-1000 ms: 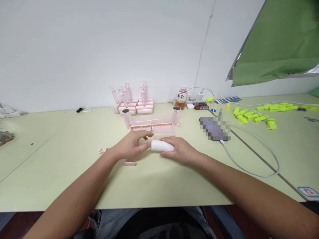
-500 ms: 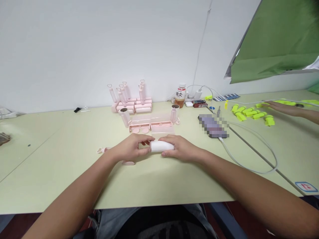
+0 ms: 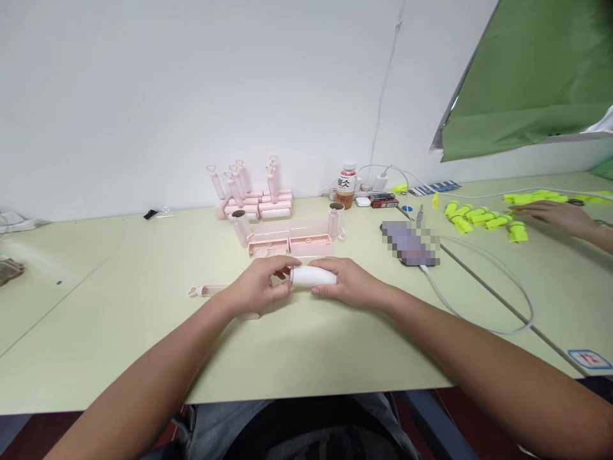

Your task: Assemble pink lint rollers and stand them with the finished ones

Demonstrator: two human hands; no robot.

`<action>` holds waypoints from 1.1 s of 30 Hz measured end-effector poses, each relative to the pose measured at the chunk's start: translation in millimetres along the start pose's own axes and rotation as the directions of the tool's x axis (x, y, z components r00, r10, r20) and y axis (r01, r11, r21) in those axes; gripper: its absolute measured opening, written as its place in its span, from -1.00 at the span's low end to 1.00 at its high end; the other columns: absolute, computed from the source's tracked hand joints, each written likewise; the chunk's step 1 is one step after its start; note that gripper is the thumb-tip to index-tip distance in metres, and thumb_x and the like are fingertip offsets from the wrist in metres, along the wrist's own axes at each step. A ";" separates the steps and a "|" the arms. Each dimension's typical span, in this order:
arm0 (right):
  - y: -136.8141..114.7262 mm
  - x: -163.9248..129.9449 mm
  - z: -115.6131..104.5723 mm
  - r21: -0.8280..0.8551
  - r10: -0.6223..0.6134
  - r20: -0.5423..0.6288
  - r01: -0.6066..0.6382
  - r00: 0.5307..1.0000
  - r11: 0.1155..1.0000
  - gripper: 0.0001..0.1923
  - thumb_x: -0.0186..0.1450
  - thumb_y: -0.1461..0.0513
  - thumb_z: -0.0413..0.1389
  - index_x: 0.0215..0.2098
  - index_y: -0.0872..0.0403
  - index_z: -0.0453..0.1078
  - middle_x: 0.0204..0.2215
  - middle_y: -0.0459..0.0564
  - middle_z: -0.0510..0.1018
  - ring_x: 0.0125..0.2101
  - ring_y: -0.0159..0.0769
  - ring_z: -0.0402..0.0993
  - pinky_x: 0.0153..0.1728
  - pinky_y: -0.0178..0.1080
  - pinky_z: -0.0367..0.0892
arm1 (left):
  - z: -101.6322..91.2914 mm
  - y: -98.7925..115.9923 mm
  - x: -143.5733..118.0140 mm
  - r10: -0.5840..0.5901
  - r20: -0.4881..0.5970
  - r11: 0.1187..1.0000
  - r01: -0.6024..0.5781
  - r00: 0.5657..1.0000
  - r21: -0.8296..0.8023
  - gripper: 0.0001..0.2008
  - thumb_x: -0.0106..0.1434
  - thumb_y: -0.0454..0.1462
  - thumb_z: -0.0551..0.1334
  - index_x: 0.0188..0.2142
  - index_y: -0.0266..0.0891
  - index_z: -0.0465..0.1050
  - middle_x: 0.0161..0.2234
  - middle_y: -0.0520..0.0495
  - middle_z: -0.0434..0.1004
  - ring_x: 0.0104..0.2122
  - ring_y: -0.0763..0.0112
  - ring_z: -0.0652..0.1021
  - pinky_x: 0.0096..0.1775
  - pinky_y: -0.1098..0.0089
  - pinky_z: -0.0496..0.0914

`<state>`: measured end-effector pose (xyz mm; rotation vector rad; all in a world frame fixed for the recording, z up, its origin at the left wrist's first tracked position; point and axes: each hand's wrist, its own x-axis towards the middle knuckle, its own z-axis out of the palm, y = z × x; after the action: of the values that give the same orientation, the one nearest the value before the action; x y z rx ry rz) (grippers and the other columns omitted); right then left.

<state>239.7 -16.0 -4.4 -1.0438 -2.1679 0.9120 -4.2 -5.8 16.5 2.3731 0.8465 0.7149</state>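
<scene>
Pale green table (image 3: 96, 332) w/ pink parts (image 3: 268, 211), white wall behind.

A plain white paper roll (image 3: 312, 275) lies on the pale green bench (image 3: 119, 319). Behind it stand pale pink plastic roller handles (image 3: 249, 191) and trays (image 3: 290, 244). Bright yellow-green plastic pieces (image 3: 479, 218) lie under a dark green cloth (image 3: 536, 76).

Both forearms reach fwd from the bottom corners and meet mid-frame. L hand (image 3: 258, 287) lies palm down, fingers curled, thumb toward the R hand. R hand (image 3: 347, 281) is also palm down, fingers curled in a grip, thumb underneath. Fingertips of both nearly touch.
</scene>
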 end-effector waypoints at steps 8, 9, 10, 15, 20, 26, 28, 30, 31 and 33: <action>-2.6 -2.1 -13.0 -0.018 0.213 0.043 -0.212 0.976 0.977 -0.59 0.18 0.08 0.23 -0.03 0.03 0.49 -0.21 -0.05 0.60 -0.28 -0.20 0.49 -0.34 -0.28 0.28 | 5.7 -5.4 -0.7 -0.239 0.004 0.970 0.239 0.971 0.039 -0.71 0.18 -0.26 0.19 -0.07 -0.17 0.41 -0.20 -0.02 0.57 -0.26 0.36 0.57 -0.19 0.38 0.45; -4.5 -2.7 -15.0 -0.032 0.231 0.051 -0.229 0.972 0.973 -0.61 0.18 0.07 0.23 -0.06 0.03 0.50 -0.24 -0.06 0.60 -0.30 -0.22 0.49 -0.36 -0.29 0.27 | 6.0 -5.0 -0.8 -0.258 0.017 0.964 0.257 0.966 0.073 -0.74 0.19 -0.24 0.20 -0.10 -0.16 0.42 -0.22 -0.01 0.57 -0.28 0.35 0.57 -0.22 0.37 0.43; -6.5 -3.2 -16.7 -0.050 0.245 0.059 -0.242 0.968 0.969 -0.64 0.19 0.06 0.22 -0.09 0.04 0.50 -0.28 -0.07 0.60 -0.33 -0.23 0.48 -0.39 -0.30 0.25 | 6.4 -4.3 -0.7 -0.268 0.028 0.958 0.264 0.963 0.111 -0.77 0.19 -0.21 0.20 -0.14 -0.15 0.42 -0.24 0.00 0.57 -0.29 0.34 0.56 -0.23 0.37 0.42; -11.4 -4.0 -19.9 -0.108 0.267 0.082 -0.258 0.960 0.960 -0.71 0.20 0.06 0.20 -0.19 0.04 0.50 -0.38 -0.10 0.57 -0.40 -0.27 0.44 -0.44 -0.31 0.20 | 11.0 3.0 2.8 -0.210 0.091 0.929 0.170 0.973 0.330 -0.84 0.24 -0.16 0.16 -0.32 -0.18 0.43 -0.32 -0.04 0.54 -0.34 0.30 0.50 -0.32 0.36 0.31; -10.1 -3.6 -19.4 -0.102 0.259 0.075 -0.251 0.963 0.963 -0.69 0.21 0.04 0.18 -0.17 0.04 0.51 -0.35 -0.07 0.57 -0.39 -0.27 0.43 -0.44 -0.30 0.20 | 13.7 4.8 4.2 -0.217 0.118 0.928 0.167 0.969 0.332 -0.77 0.22 -0.10 0.21 -0.34 -0.22 0.46 -0.33 -0.08 0.52 -0.33 0.28 0.47 -0.34 0.36 0.26; -12.4 -4.4 -12.1 -0.015 0.198 0.050 -0.197 0.979 0.980 -0.60 0.20 -0.02 0.20 -0.14 0.08 0.52 -0.35 -0.04 0.57 -0.37 -0.25 0.43 -0.42 -0.31 0.21 | 15.4 6.6 3.6 -0.352 -0.004 0.922 0.346 0.936 -0.174 -0.70 0.21 -0.03 0.24 -0.39 -0.22 0.45 -0.43 0.03 0.44 -0.45 0.45 0.39 -0.41 0.44 0.23; -12.9 -4.4 -9.8 0.025 0.151 0.016 -0.151 0.988 0.988 -0.56 0.21 -0.06 0.18 -0.14 0.09 0.53 -0.31 -0.01 0.57 -0.33 -0.24 0.43 -0.38 -0.30 0.23 | 14.9 8.9 4.6 -0.330 -0.016 0.911 0.314 0.944 -0.267 -0.71 0.24 -0.07 0.23 -0.45 -0.24 0.43 -0.42 0.02 0.45 -0.43 0.47 0.40 -0.37 0.45 0.26; -14.0 -4.2 -9.0 0.106 0.127 -0.017 -0.124 0.992 0.987 -0.53 0.26 -0.10 0.11 -0.14 0.10 0.53 -0.33 0.00 0.56 -0.38 -0.27 0.42 -0.41 -0.30 0.25 | 13.4 9.8 5.7 -0.328 -0.031 0.899 0.302 0.944 -0.319 -0.69 0.24 -0.07 0.22 -0.48 -0.25 0.40 -0.47 0.04 0.43 -0.46 0.48 0.39 -0.38 0.45 0.25; -15.3 -4.0 -9.0 0.173 0.151 -0.027 -0.144 0.988 0.974 -0.50 0.28 -0.11 0.06 -0.14 0.10 0.52 -0.41 -0.02 0.53 -0.45 -0.31 0.40 -0.47 -0.30 0.24 | 12.1 9.3 6.1 -0.343 -0.043 0.889 0.309 0.938 -0.337 -0.69 0.24 -0.07 0.22 -0.48 -0.25 0.38 -0.51 0.05 0.40 -0.49 0.49 0.37 -0.41 0.46 0.23; -19.2 -3.3 -9.5 0.349 0.267 -0.022 -0.243 0.963 0.905 -0.47 0.32 -0.12 -0.03 -0.10 0.11 0.48 -0.62 -0.12 0.37 -0.64 -0.38 0.25 -0.63 -0.33 0.13 | 8.7 7.0 6.5 -0.391 -0.075 0.862 0.336 0.918 -0.378 -0.68 0.23 -0.05 0.23 -0.48 -0.24 0.35 -0.54 0.07 0.37 -0.52 0.51 0.33 -0.44 0.47 0.22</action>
<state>239.8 -24.5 15.5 -1.1762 -1.7533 1.3002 8.4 -8.5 16.5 1.7841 1.0882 0.8145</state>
